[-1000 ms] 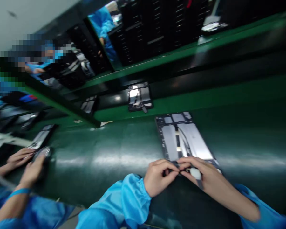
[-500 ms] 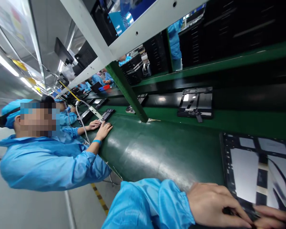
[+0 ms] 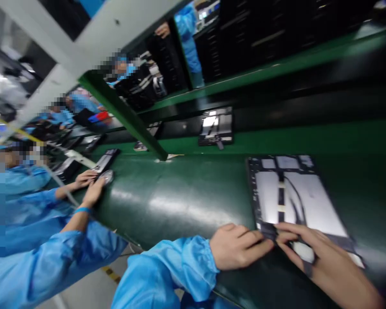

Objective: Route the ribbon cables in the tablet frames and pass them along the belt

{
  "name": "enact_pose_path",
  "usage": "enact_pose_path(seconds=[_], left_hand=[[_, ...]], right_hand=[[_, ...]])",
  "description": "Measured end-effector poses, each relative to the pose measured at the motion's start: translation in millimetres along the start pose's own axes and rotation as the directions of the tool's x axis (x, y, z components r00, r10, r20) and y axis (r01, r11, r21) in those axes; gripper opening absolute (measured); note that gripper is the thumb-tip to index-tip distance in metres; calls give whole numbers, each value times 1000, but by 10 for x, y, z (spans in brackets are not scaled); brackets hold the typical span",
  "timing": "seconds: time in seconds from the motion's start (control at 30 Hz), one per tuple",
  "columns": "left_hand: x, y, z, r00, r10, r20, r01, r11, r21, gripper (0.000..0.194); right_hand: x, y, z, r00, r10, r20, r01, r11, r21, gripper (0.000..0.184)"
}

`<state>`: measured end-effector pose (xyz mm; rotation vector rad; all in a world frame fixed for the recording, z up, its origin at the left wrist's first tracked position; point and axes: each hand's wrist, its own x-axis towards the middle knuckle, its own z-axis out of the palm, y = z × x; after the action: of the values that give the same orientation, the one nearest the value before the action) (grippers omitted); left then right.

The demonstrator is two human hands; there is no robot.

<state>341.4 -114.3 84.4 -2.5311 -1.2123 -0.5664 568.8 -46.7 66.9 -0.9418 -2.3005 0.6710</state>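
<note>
An opened tablet (image 3: 312, 197) lies on the green bench, its back off and silver battery panels showing. My left hand (image 3: 236, 246) is closed at its near left corner, the fingertips drawn together beside a small black piece (image 3: 268, 231); what they pinch is hidden. My right hand (image 3: 328, 262) is closed over the near edge, with thumb and finger meeting at that same black piece. Held within it are dark tweezers (image 3: 298, 199), their thin curved arms reaching up over the battery panels. A pale round thing (image 3: 303, 252) shows against the right palm, too blurred to name.
Another opened tablet (image 3: 216, 126) lies further back, near a green post (image 3: 125, 116). At left, a co-worker's hands (image 3: 94, 189) work at a device (image 3: 106, 159). Black stacked trays (image 3: 244, 38) stand on the shelf behind. A white beam (image 3: 93, 38) crosses above.
The view has swung right, so the tablet and both hands appear further left. More of my right hand and of the tablet shows. Both hands stay at the tablet's near edge.
</note>
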Motion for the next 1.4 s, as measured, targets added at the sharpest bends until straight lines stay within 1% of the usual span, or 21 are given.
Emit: enact_pose_path(seconds=[0.03,0.07,0.13,0.23,0.37,0.43,0.53,0.6,0.67,0.73,0.87,0.9,0.97,1.07,1.17,1.27,1.4], left_hand=[[2,-14,-19,1000,0,-16,0,1000,-9,26],[6,-31,-34,1000,-6,-23,5,999,-32,25],[20,-66,-55,1000,-10,-22,8,996,-89,26],[43,-109,-72,1000,-2,-11,0,988,-154,27],[68,-128,-76,1000,23,-12,-25,983,-181,30],[73,-119,-66,1000,29,12,-27,985,-172,33],[67,-90,-34,998,-1,56,12,982,-191,33],[58,-67,-10,996,-39,75,55,973,-222,33],[52,-50,9,995,-63,80,81,965,-249,36],[49,-42,18,995,-67,80,86,960,-266,38],[41,-45,17,994,-66,92,89,958,-274,41],[37,-48,16,993,-66,95,90,958,-273,42],[29,-53,17,992,-66,104,92,959,-270,43],[23,-58,30,991,-63,119,92,960,-265,43],[17,-58,46,993,-64,102,88,961,-262,44],[1,-62,52,994,-67,90,89,962,-259,44],[-29,-91,43,993,-64,102,89,961,-263,40]], right_hand=[[55,-72,-33,999,-43,-14,43,999,2,24],[104,-129,-58,999,-47,-25,47,999,7,23],[160,-201,-90,1000,-2,4,2,999,49,24],[142,-233,-107,996,80,36,-84,990,109,26],[120,-236,-113,990,118,72,-128,978,167,35],[138,-242,-155,987,133,93,-150,966,210,38],[128,-266,-296,983,155,97,-179,919,351,33],[71,-292,-402,979,180,95,-203,872,445,35],[-6,-320,-469,968,221,115,-249,837,488,37],[-69,-343,-472,949,281,141,-314,806,502,34],[-98,-362,-352,908,376,187,-414,729,546,21],[-90,-362,-324,906,375,198,-419,725,547,19],[-70,-358,-292,919,346,192,-393,754,527,17],[-54,-343,-306,945,309,112,-325,831,452,14],[-68,-312,-361,945,326,40,-317,873,372,15],[-91,-276,-409,930,367,7,-346,871,347,17],[-101,-268,-425,910,415,13,-380,821,427,18]])
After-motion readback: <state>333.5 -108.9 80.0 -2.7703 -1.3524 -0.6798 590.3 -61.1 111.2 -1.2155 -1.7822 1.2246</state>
